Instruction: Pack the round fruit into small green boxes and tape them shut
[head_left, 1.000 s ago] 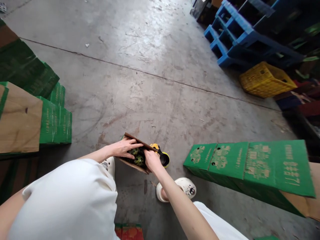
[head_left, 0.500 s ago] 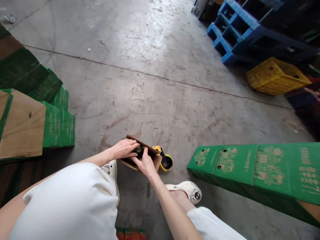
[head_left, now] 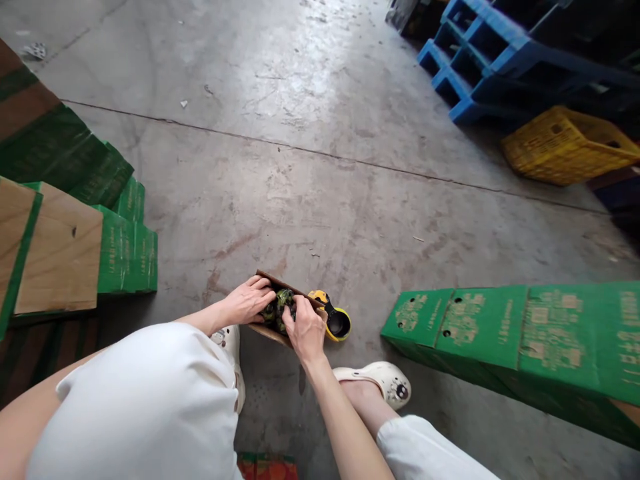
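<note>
A small open cardboard box (head_left: 273, 333) stands on the floor between my feet. Inside lie dark green, mottled lumps (head_left: 284, 300), too small to name. My left hand (head_left: 247, 300) comes over the box's left end, its fingers and thumb bent around one lump. From the right, my right hand (head_left: 305, 327) reaches in with curled fingers pressed on another lump; its fingertips are partly hidden. Just right of the box, a yellow-and-black tool (head_left: 336, 323) with a round, cup-like black end lies on the floor.
Green printed cartons (head_left: 480, 327) form a row at right; more green cartons (head_left: 127, 257) are stacked at left. Blue pallets (head_left: 475, 60) and a yellow plastic crate (head_left: 565, 147) stand at the far right. White clogs (head_left: 377, 380) flank the box, and a red-and-green carton (head_left: 270, 467) shows below.
My right hand has shifted right and curled its fingers, leaving more of the green lumps visible. My left hand has moved slightly left. The whole view has shifted a little.
</note>
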Motion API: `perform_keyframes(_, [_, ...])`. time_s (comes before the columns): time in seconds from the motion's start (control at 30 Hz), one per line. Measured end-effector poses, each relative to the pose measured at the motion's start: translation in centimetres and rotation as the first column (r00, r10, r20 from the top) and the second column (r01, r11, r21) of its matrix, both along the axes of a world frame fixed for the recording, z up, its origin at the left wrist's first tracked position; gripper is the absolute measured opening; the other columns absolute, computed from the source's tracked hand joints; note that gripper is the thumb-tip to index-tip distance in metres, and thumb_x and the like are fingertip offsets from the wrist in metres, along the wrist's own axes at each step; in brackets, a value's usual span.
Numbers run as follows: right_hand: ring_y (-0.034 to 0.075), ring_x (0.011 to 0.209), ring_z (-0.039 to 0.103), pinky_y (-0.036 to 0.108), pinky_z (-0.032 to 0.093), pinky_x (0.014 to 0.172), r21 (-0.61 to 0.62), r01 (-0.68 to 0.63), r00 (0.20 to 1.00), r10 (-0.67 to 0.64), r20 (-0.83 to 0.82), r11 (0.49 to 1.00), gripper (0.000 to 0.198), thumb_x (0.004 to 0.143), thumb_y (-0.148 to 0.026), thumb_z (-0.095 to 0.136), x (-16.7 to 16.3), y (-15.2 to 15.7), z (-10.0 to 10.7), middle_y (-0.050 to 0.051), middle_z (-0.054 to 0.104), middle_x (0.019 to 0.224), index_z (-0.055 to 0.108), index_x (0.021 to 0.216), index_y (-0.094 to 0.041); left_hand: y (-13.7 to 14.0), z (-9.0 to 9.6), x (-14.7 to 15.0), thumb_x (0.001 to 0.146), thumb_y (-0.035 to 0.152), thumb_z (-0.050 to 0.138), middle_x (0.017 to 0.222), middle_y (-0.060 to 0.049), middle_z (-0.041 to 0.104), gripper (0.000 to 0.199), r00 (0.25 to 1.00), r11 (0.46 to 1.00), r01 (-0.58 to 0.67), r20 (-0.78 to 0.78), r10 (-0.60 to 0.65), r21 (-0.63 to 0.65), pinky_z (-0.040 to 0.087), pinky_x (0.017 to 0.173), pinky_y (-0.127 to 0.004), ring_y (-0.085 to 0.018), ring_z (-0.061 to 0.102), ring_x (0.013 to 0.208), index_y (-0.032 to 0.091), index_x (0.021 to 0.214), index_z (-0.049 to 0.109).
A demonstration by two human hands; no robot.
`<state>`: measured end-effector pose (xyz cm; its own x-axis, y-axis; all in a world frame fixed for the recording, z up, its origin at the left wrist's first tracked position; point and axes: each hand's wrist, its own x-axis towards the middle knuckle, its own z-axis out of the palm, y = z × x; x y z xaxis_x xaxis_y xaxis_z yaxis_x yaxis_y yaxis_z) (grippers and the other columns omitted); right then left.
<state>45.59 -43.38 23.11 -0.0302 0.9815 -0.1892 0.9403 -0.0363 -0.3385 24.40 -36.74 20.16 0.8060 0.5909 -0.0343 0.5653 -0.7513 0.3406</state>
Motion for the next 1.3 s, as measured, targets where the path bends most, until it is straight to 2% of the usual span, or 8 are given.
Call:
perform_keyframes(0.17, [0.026,0.106,0.073,0.03,0.052,0.086,-0.112,0.004,0.998,0.003,0.055,0.994,0.056,0.103,-0.046,0.059,-1.1,0.2,-0.3,0.015,0.064,0.136,0.047,0.152,-0.021,0.3,-0.6,0.3,0.077,0.039,0.085,0.099,-0.008,0.071,0.03,1.0,0.999,0.021,-0.004,-0.021,-0.028,0.038,0.106,-0.047,-0.032,0.053,0.114,0.022,0.096,0.069])
perform_keyframes(0.43, [0.022,0.104,0.072,0.029,0.054,0.087,-0.199,-0.222,0.935,0.267,0.233,0.954,0.047,0.109,-0.021,0.042,-0.9,1.2,0.1,0.013,0.069,0.126,0.05,0.155,-0.025,-0.3,-1.4,-0.6,0.088,0.032,0.076,0.101,-0.006,0.071,0.017,0.998,1.0,0.021,0.065,-0.022,0.019,0.038,0.111,-0.049,-0.03,0.053,0.121,0.022,0.074,0.072])
perform_keyframes(0.67, [0.025,0.109,0.072,0.032,0.056,0.089,-0.302,-0.307,0.9,0.379,0.216,0.902,0.039,0.108,-0.013,0.036,-2.8,5.0,0.9,0.015,0.074,0.119,0.066,0.134,-0.017,-0.3,0.8,-1.2,0.1,0.021,0.055,0.129,-0.01,0.066,0.018,0.912,0.988,-0.14,0.378,0.157,-0.071,0.042,0.121,-0.043,-0.026,0.048,0.14,0.022,0.106,0.073])
perform_keyframes(0.73, [0.026,0.107,0.072,0.034,0.057,0.09,-0.291,-0.305,0.904,0.372,0.211,0.907,0.043,0.107,-0.013,0.039,-2.3,4.1,1.1,0.014,0.075,0.119,0.06,0.144,-0.019,-0.2,0.9,-1.9,0.102,0.025,0.052,0.135,-0.011,0.062,0.023,0.811,0.931,-0.323,0.457,0.365,-0.171,0.044,0.12,-0.045,-0.025,0.052,0.137,0.022,0.119,0.067])
perform_keyframes(0.83, [0.028,0.121,0.065,0.039,0.056,0.098,-0.15,-0.243,0.932,0.274,0.236,0.958,0.055,0.107,-0.016,0.041,-1.4,1.1,1.0,0.017,0.068,0.138,0.042,0.162,-0.018,-0.6,-0.5,-3.1,0.098,0.036,0.059,0.136,-0.013,0.06,0.037,0.631,0.732,-0.496,0.385,0.673,-0.467,0.053,0.109,-0.048,-0.027,0.06,0.127,0.021,0.131,0.06])
perform_keyframes(0.97, [0.029,0.133,0.056,0.04,0.051,0.107,-0.023,-0.344,0.917,0.341,0.207,0.939,0.054,0.107,-0.016,0.038,-1.1,-0.8,0.1,0.014,0.053,0.158,0.045,0.161,-0.021,-1.1,-3.5,-4.2,0.08,0.047,0.078,0.145,-0.018,0.059,0.085,0.512,0.361,-0.426,0.107,0.852,-0.83,0.058,0.1,-0.047,-0.031,0.065,0.121,0.02,0.154,0.045])
perform_keyframes(1.03, [0.026,0.122,0.063,0.037,0.053,0.104,-0.107,-0.39,0.894,0.404,0.193,0.915,0.056,0.106,-0.012,0.035,-1.4,0.3,-0.6,0.015,0.055,0.156,0.047,0.16,-0.019,-0.9,-4.4,-4.3,0.073,0.049,0.083,0.147,-0.019,0.058,0.102,0.496,0.257,-0.373,0.042,0.867,-0.891,0.057,0.1,-0.047,-0.031,0.066,0.119,0.02,0.16,0.039])
perform_keyframes(1.3, [0.029,0.12,0.065,0.038,0.056,0.099,-0.273,-0.323,0.909,0.377,0.177,0.906,0.06,0.103,-0.01,0.036,-2.0,2.7,-1.2,0.018,0.052,0.159,0.045,0.161,-0.015,0.1,-4.5,-3.6,0.069,0.046,0.081,0.138,-0.015,0.067,0.1,0.582,0.265,-0.32,0.032,0.812,-0.909,0.058,0.094,-0.041,-0.031,0.069,0.113,0.019,0.158,0.044])
